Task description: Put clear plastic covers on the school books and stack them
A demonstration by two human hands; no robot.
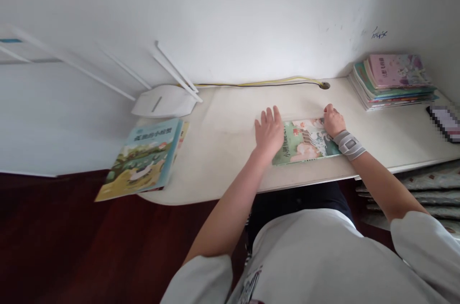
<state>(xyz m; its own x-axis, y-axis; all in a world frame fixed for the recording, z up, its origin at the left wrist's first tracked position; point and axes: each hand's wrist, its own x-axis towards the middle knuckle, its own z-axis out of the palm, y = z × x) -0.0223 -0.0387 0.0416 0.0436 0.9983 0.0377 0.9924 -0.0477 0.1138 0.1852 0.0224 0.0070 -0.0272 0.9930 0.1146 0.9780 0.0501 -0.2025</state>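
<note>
A thin picture book (305,143) with a green and pink cover lies flat on the white desk (230,136), near its front edge. My left hand (269,130) rests flat on the book's left edge, fingers stretched out. My right hand (333,119) sits at the book's far right corner with fingers curled onto it; a grey band wraps that wrist.
A stack of picture books (393,81) stands at the desk's back right. Other books (143,160) overhang the desk's left front edge. A white router (163,100) with antennas sits at the back left. A cable (258,84) runs along the wall. A phone (445,122) lies far right.
</note>
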